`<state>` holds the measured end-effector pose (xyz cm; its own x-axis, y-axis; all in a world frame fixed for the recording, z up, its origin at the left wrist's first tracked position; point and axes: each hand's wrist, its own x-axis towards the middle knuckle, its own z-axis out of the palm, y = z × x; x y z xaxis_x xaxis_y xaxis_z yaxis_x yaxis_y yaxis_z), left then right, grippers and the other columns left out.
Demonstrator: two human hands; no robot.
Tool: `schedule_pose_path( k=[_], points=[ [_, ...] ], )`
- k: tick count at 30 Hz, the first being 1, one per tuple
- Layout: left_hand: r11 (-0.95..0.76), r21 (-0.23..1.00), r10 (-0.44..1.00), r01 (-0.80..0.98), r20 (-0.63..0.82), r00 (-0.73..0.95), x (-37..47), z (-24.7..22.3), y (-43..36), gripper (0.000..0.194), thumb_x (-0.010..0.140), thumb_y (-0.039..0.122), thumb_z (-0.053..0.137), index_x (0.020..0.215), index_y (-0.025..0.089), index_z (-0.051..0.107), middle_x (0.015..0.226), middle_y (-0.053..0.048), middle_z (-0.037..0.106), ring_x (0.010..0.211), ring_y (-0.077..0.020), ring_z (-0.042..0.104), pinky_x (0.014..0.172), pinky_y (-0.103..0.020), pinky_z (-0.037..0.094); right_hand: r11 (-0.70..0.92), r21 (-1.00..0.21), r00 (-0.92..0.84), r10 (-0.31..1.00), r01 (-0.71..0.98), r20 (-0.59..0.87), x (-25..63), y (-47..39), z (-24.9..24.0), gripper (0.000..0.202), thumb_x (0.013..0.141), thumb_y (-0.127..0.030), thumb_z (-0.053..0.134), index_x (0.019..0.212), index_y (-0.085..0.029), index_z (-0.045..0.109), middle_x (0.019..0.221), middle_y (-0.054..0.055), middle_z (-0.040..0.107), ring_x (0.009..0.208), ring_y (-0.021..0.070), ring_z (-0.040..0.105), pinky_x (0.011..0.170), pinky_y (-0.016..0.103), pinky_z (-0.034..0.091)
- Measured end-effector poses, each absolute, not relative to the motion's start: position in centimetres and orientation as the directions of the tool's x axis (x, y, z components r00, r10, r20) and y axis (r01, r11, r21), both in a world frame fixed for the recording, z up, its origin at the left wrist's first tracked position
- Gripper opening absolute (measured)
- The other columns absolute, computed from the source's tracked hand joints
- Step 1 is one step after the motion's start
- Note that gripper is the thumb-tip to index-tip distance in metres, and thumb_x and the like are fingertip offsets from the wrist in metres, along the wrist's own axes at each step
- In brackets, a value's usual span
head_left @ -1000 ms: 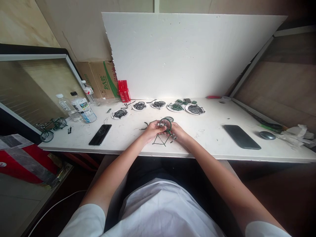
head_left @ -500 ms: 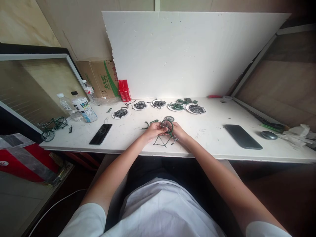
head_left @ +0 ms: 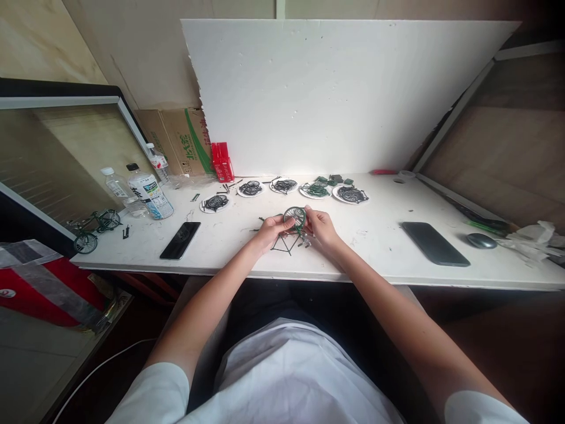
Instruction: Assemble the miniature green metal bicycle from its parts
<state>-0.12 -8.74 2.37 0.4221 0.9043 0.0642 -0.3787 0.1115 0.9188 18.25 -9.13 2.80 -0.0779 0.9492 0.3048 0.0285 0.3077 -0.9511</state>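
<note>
Head view, the only one. Left hand [head_left: 269, 231] is closed, thumb laid across a small green-rimmed wheel [head_left: 295, 215], fingers behind it and mostly hidden. Right hand [head_left: 321, 227] is at the wheel's right edge, fingers curled, thumb and index nearly together. Can't tell if it's pinching the rim, holding some tiny part, or only touching.

Wheel is up off the desk [head_left: 375, 235], centred in front of the person, between the two hands. Thin green frame [head_left: 289, 252] hangs just below the wheel, toward the near edge; looks joined to it, but the joint itself is covered by fingers. Small bright bits sit by the frame under the right hand, too small to make out.

Step in hand, my read: close work at the wheel and frame, left hand steadying, right fingertips doing the fine part. Next move calls for a firm left grip on the wheel and a light right touch; the frame tubes look thin and probably bend easily, so no side load.

Around it: a whole green bike [head_left: 97, 227] at the desk's left end, usable as reference. Row of plates with dark and green parts along the back; nearest the right end is a plate [head_left: 353, 203] with dark ones. Phone [head_left: 180, 240] left, mouse [head_left: 480, 241] far right, both well apart from the hands.
</note>
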Motion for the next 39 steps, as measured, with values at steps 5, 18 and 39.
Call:
schedule_pose_path(
  k=[5, 18, 39],
  points=[
    [0.109, 0.911, 0.941, -0.398, 0.035, 0.336, -1.6, 2.8, -7.5, 0.043, 0.07, 0.037, 0.101, 0.099, 0.012, 0.081, 0.099, -0.008, 0.081, 0.082, -0.0147, 0.073, 0.083, -0.029, 0.056, 0.384, -0.846, -0.114, 0.922, 0.37, 0.369, 20.5, -8.6, 4.3, 0.072, 0.094, -0.086, 0.053, 0.068, -0.02, 0.065, 0.057, 0.003, 0.057, 0.056, 0.0172, 0.05, 0.06, 0.033, 0.039],
    [-0.005, 0.849, 1.0, -0.528, 0.013, 0.012, -6.4, 1.8, -3.9, 0.026, 0.081, 0.023, 0.095, 0.095, 0.011, 0.077, 0.104, -0.01, 0.08, 0.098, -0.02, 0.079, 0.092, -0.028, 0.061, 0.218, -0.359, -0.258, 0.964, 0.908, -0.067, 24.7, -8.7, 6.0, 0.014, 0.091, -0.021, 0.071, 0.097, -0.024, 0.084, 0.104, 0.006, 0.082, 0.083, 0.0211, 0.071, 0.07, 0.029, 0.047],
    [-0.002, 0.842, 0.997, -0.539, 0.046, 0.068, -5.7, 2.2, -4.6, 0.029, 0.08, 0.02, 0.094, 0.101, 0.012, 0.076, 0.112, -0.011, 0.079, 0.1, -0.0194, 0.079, 0.091, -0.028, 0.061, 0.254, -0.09, -0.26, 0.963, 0.963, -0.067, 21.7, -10.7, 6.6, 0.015, 0.098, -0.021, 0.065, 0.096, -0.019, 0.08, 0.106, 0.013, 0.081, 0.085, 0.0263, 0.073, 0.065, 0.032, 0.042]
  ],
)
